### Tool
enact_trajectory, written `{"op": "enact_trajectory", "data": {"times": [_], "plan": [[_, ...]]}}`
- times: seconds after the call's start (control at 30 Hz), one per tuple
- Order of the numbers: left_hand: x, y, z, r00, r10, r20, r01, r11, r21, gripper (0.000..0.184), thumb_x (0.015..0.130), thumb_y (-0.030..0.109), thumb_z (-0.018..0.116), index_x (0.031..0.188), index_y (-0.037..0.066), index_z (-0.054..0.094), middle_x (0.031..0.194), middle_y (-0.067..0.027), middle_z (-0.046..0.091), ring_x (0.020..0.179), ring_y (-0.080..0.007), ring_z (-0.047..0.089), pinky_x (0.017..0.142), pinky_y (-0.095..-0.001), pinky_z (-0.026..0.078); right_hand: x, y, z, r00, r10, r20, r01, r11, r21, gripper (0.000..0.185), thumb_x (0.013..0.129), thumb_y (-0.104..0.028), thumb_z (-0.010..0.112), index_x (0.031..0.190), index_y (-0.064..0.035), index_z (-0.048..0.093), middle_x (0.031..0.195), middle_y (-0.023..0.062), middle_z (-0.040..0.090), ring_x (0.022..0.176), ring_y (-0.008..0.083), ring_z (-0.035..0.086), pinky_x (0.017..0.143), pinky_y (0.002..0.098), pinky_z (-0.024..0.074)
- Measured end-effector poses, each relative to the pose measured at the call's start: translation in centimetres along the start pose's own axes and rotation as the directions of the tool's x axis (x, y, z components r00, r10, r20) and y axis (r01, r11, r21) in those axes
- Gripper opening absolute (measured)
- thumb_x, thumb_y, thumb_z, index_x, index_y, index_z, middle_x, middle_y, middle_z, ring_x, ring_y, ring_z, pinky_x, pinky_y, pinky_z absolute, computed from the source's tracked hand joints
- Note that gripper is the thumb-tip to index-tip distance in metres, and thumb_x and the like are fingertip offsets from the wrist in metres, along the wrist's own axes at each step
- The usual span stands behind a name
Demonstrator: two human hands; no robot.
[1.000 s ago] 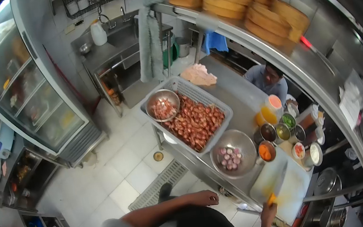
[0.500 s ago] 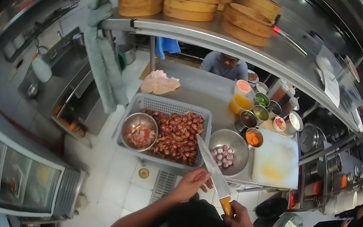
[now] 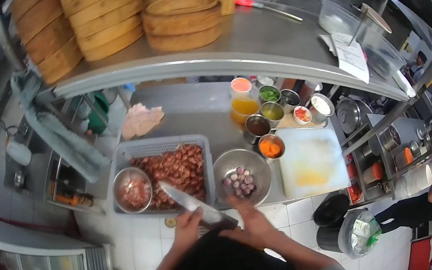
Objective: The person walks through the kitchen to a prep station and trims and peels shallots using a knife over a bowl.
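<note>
My left hand (image 3: 188, 229) is closed on the lower blade of a large knife (image 3: 182, 200), whose tip points up and left over the perforated grey crate (image 3: 206, 159) of reddish shallots (image 3: 176, 169). My right hand (image 3: 252, 223) has its fingers spread near the knife's lower end, just below the metal bowl (image 3: 257, 170); the knife's handle is mostly hidden. Peeled purple shallots (image 3: 241, 181) lie in that bowl. A smaller metal bowl (image 3: 132, 190) with pale red pieces stands inside the crate at its left.
A stained white cutting board (image 3: 311, 157) lies right of the bowl. Behind are a cup of orange pieces (image 3: 271, 147), sauce containers and a pink piece of meat (image 3: 141, 120). Bamboo steamers (image 3: 182, 22) stand on the overhead shelf. A bin (image 3: 356, 234) and a person (image 3: 419, 208) are at right.
The view has swung right and closer to the shelf. The knife has moved from my right hand to my left, and my right hand has opened near the bowl.
</note>
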State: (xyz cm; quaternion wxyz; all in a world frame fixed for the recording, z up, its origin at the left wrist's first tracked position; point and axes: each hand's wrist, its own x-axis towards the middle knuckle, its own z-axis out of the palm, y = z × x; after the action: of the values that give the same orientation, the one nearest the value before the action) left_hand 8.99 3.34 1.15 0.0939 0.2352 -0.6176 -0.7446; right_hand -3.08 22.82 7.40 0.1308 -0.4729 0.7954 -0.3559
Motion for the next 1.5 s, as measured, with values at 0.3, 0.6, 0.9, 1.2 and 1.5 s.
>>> {"op": "enact_trajectory", "data": {"times": [0.3, 0.6, 0.9, 1.2, 1.5], "plan": [[2.6, -1.1, 1.7, 0.997, -0.044, -0.055, 0.039, 0.995, -0.091, 0.031, 0.104, 0.025, 0.055, 0.104, -0.003, 0.069, 0.092, -0.0067, 0.071, 0.082, -0.0115, 0.063, 0.077, -0.0282, 0.050, 3.1, 4.3, 3.2, 0.994, 0.017, 0.112, -0.033, 0.989, 0.145, 0.072, 0.084, -0.024, 0.074, 0.143, 0.0017, 0.043, 0.108, 0.0265, 0.062, 0.091, 0.0422, 0.065, 0.082, 0.0476, 0.0535], [9.9, 3.6, -7.5, 0.978, 0.202, -0.055, -0.123, 0.766, 0.631, 0.028, 0.095, 0.021, 0.065, 0.115, 0.001, 0.067, 0.107, -0.0177, 0.070, 0.100, -0.0270, 0.068, 0.087, -0.0373, 0.052, 1.0, 5.6, 0.4, 0.789, 0.562, 0.249, -0.564, 0.499, 0.658, 0.041, 0.093, -0.021, 0.068, 0.122, 0.0068, 0.060, 0.081, 0.0014, 0.058, 0.072, 0.0099, 0.055, 0.065, 0.0269, 0.0463], [19.7, 2.6, -10.4, 0.906, 0.358, 0.227, -0.361, 0.371, 0.856, 0.031, 0.084, 0.004, 0.064, 0.115, 0.001, 0.066, 0.121, -0.0225, 0.062, 0.113, -0.0414, 0.059, 0.096, -0.0471, 0.049, 0.7, 1.9, 2.3, 0.712, 0.612, 0.346, -0.523, 0.133, 0.842, 0.048, 0.094, -0.028, 0.057, 0.132, 0.0012, 0.059, 0.081, 0.0002, 0.055, 0.064, 0.0092, 0.047, 0.058, 0.0246, 0.0365], [24.2, 1.8, -10.0, 0.929, 0.313, 0.199, -0.271, 0.205, 0.941, 0.029, 0.083, 0.014, 0.069, 0.108, 0.000, 0.066, 0.113, -0.0215, 0.063, 0.106, -0.0409, 0.061, 0.093, -0.0494, 0.050, 0.5, -1.6, 4.9, 0.719, 0.618, 0.317, -0.509, 0.159, 0.846, 0.047, 0.094, -0.028, 0.059, 0.133, -0.0017, 0.062, 0.082, -0.0008, 0.059, 0.070, 0.0094, 0.050, 0.065, 0.0229, 0.0385], [25.6, 0.6, -10.5, 0.946, 0.272, 0.177, -0.272, 0.365, 0.890, 0.034, 0.077, 0.013, 0.081, 0.103, 0.000, 0.063, 0.105, -0.0217, 0.066, 0.097, -0.0397, 0.064, 0.081, -0.0485, 0.051, 0.9, -2.1, 5.8, 0.746, 0.603, 0.282, -0.467, 0.172, 0.867, 0.045, 0.094, -0.024, 0.059, 0.132, 0.0000, 0.062, 0.082, -0.0014, 0.058, 0.069, 0.0084, 0.049, 0.065, 0.0215, 0.0385]]}}
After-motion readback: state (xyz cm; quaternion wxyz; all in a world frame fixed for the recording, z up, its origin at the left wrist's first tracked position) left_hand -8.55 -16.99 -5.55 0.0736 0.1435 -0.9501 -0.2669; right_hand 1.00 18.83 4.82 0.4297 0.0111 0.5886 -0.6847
